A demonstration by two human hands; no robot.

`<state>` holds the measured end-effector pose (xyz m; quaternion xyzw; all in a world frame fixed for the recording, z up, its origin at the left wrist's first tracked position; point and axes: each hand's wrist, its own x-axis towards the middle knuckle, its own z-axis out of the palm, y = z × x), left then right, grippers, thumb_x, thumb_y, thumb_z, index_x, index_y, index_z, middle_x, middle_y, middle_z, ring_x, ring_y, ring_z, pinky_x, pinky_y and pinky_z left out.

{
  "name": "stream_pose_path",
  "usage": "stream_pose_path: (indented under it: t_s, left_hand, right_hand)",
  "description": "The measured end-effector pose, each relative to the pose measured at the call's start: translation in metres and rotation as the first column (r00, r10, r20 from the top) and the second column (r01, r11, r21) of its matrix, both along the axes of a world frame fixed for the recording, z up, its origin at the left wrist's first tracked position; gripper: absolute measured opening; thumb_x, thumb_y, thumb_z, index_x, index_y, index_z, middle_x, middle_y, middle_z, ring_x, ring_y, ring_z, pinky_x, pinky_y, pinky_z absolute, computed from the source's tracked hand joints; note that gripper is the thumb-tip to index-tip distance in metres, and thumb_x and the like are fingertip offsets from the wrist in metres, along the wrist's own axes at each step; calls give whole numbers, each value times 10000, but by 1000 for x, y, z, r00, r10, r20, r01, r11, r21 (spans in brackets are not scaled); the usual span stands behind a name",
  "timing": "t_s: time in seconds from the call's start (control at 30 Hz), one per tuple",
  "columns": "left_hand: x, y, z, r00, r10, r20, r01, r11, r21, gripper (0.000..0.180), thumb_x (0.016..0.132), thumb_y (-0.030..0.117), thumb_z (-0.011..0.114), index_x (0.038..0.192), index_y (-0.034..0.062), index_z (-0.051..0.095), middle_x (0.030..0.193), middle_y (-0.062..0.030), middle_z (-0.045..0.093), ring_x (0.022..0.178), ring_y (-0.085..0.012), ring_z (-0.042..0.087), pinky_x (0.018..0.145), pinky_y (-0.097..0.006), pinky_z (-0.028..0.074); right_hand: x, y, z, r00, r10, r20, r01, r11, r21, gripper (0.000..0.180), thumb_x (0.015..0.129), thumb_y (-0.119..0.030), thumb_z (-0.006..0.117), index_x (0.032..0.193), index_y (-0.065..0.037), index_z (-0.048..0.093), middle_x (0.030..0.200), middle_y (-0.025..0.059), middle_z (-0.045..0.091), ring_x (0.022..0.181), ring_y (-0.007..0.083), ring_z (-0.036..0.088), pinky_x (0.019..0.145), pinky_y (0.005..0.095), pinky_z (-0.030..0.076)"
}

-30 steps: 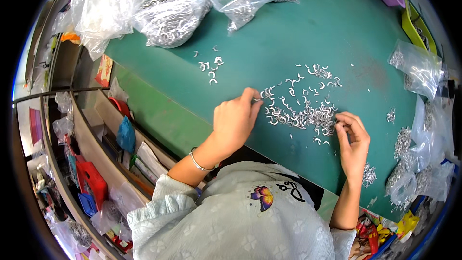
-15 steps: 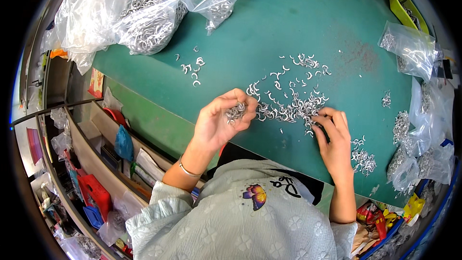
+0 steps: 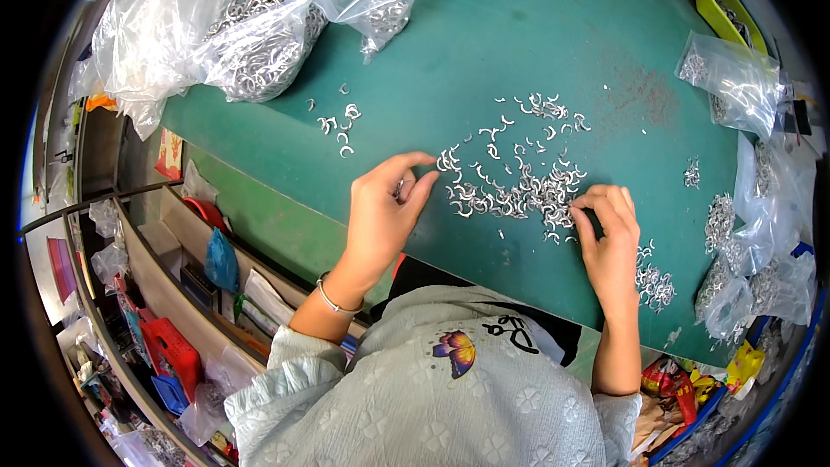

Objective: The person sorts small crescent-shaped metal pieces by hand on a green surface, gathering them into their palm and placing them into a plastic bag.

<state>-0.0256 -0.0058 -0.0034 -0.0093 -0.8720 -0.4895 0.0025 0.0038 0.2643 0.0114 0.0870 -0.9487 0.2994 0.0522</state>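
Note:
Small silver C-shaped metal pieces (image 3: 514, 197) lie in a loose pile on the green tabletop (image 3: 415, 104) before me. My left hand (image 3: 380, 216) is at the pile's left end, its fingers curled around several of these pieces, which show partly inside the palm. Its thumb and forefinger reach toward the pieces at that end. On the pile's right edge, my right hand (image 3: 612, 233) has thumb and fingertips drawn together in a pinch; what lies between them is too small to tell. Beside its wrist sits a smaller heap of similar pieces (image 3: 654, 287).
Clear plastic bags full of metal pieces (image 3: 264, 43) stand at the far left. More bags (image 3: 735, 86) line the right edge near a lime-green bin (image 3: 726, 9). A few loose pieces (image 3: 346, 125) lie left of the pile. Shelves (image 3: 216, 311) with clutter are at lower left.
My left hand has turned over, hiding most of the pieces in its palm, and its fingertips now point to the pile. My right hand has shifted slightly right, its fingertips closer together.

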Motion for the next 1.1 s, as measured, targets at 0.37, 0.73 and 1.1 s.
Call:
stream_pose_path:
  t_s: [0.37,0.73,1.1]
  left_hand:
    - [-7,5,-4,990,-67,-126,32,965,-260,193,778,62,764,954,54,687,648,-81,483,510,-221,444,504,-344,400]
    - [-8,7,-3,989,-47,-142,15,976,-216,134,793,44,754,899,12,679,633,-92,474,494,-195,425,488,-323,378]
    - [-6,-2,8,841,-279,464,-129,730,671,131,948,82,608,991,-20,677,606,87,429,490,-9,298,443,-208,182]
  right_hand:
    - [2,-24,6,995,87,45,-90,993,79,407,772,-42,722,1159,12,606,1261,136,540,1127,338,506,931,433,417]
    - [2,-2,9,998,13,62,-3,987,-161,186,778,2,710,960,-10,671,936,114,630,899,295,575,807,373,446]
    - [-18,-19,-6,999,-16,-52,22,992,122,173,776,-41,724,935,-39,656,942,75,573,875,263,518,749,376,367]
